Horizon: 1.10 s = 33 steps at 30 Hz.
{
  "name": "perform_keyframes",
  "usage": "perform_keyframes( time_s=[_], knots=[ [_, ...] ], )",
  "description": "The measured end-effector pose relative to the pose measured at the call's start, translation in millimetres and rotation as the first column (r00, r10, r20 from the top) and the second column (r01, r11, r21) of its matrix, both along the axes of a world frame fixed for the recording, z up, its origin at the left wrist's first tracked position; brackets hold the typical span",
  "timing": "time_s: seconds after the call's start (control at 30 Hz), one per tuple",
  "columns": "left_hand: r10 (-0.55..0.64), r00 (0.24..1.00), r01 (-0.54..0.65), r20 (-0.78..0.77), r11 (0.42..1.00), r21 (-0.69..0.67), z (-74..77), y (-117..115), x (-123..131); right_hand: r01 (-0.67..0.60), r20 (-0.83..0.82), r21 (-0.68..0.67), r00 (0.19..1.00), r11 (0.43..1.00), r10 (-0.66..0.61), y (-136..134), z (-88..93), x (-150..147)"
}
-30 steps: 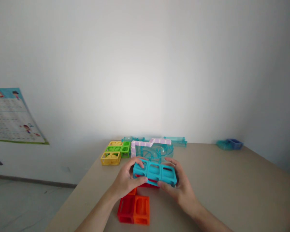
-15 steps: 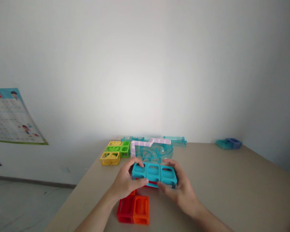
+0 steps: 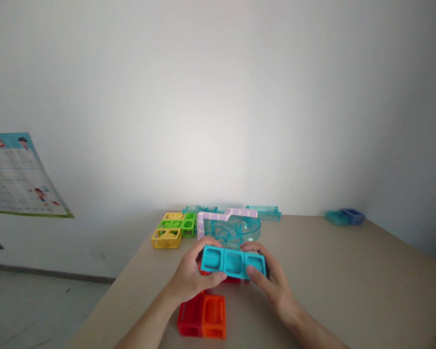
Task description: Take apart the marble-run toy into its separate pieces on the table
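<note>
Both my hands hold a turquoise three-cell block (image 3: 233, 261) just above the table, its open cells facing me. My left hand (image 3: 191, 276) grips its left end with the thumb underneath in front. My right hand (image 3: 271, 281) grips the right end the same way. Under the block a red piece (image 3: 232, 279) peeks out. Below my left hand a red block (image 3: 189, 316) and an orange block (image 3: 213, 316) stand joined side by side.
Behind the hands lie a clear teal round track piece (image 3: 236, 228) with a lilac rail (image 3: 225, 214), plus yellow (image 3: 166, 237) and green (image 3: 179, 224) frame blocks. Small blue pieces (image 3: 345, 216) sit at the far right of the beige table (image 3: 349, 281). A poster (image 3: 14, 174) hangs on the left wall.
The turquoise block has tipped so its open cells face me more, and my hands have shifted slightly up with it.
</note>
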<state>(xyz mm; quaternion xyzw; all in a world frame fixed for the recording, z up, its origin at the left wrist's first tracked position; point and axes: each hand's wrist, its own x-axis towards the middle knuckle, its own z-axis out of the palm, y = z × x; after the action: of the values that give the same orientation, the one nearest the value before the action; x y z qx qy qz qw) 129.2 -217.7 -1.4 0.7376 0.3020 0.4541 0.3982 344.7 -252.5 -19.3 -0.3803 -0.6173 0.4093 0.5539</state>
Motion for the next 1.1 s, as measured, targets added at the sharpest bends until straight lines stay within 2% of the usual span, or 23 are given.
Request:
perform_keyframes(
  time_s=[0.1, 0.23, 0.4, 0.7, 0.9, 1.1],
  knots=[
    [0.013, 0.999, -0.013, 0.038, 1.0, -0.001, -0.8, 1, -1, 0.018, 0.144, 0.204, 0.988, 0.979, -0.048, 1, -2.5, 5],
    [-0.039, 0.999, 0.039, 0.003, 0.999, -0.012, 2.2, -1, -1, 0.024, 0.348, 0.31, 0.927, 0.95, -0.137, 2, 0.3, 9],
    [-0.02, 0.997, 0.023, -0.078, 0.999, 0.037, 4.8, -5, -1, 0.035, 0.412, 0.299, 0.897, 0.954, -0.162, 0, 8.0, 8],
    [0.007, 0.995, -0.004, -0.097, 0.999, 0.035, 5.5, -4, 0, 0.038, 0.411, 0.278, 0.898, 0.96, -0.155, -4, 14.5, 6],
    [-0.026, 0.993, 0.032, -0.116, 0.998, 0.052, 7.2, -3, 1, 0.026, 0.42, 0.335, 0.891, 0.942, -0.174, -4, 14.0, 7],
    [0.026, 0.995, -0.015, -0.093, 0.993, 0.114, 5.2, -3, 3, 0.008, 0.44, 0.371, 0.879, 0.929, -0.183, -3, 13.2, 7]
  ],
)
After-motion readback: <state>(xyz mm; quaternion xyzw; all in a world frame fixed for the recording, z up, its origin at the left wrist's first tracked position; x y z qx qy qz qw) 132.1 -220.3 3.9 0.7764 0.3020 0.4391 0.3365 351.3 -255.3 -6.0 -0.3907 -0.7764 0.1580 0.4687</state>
